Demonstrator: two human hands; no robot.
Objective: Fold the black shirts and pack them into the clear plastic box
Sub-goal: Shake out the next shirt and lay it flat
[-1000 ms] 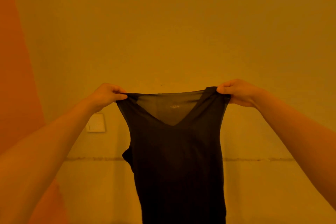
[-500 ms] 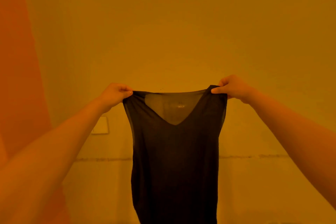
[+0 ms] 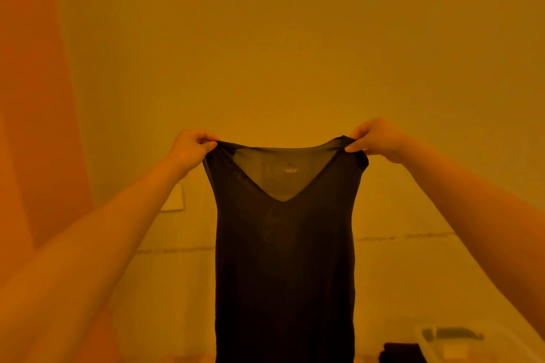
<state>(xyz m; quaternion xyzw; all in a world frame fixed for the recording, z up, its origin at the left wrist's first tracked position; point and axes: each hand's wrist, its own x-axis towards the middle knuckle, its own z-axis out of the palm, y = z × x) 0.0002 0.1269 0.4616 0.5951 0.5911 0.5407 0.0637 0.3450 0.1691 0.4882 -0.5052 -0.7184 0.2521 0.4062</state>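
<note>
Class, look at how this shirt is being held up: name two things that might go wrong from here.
1. Each hand, left hand and right hand, pinches only a shoulder edge of the black shirt, so the thin fabric may slip free.
2. The clear plastic box sits low at the right, barely in view, so lowering the shirt could miss it.

I'm seeing thin black cloth on the shirt (image 3: 284, 259), matt and sheer enough at the neck that the back layer and a small printed label show through; the wall (image 3: 280, 53) behind reads as smooth, matt paint; low right, the box (image 3: 483, 345) looks like clear, slightly glossy plastic; beside it a dark pile (image 3: 402, 353), soft and matt, cloth by the look.
</note>
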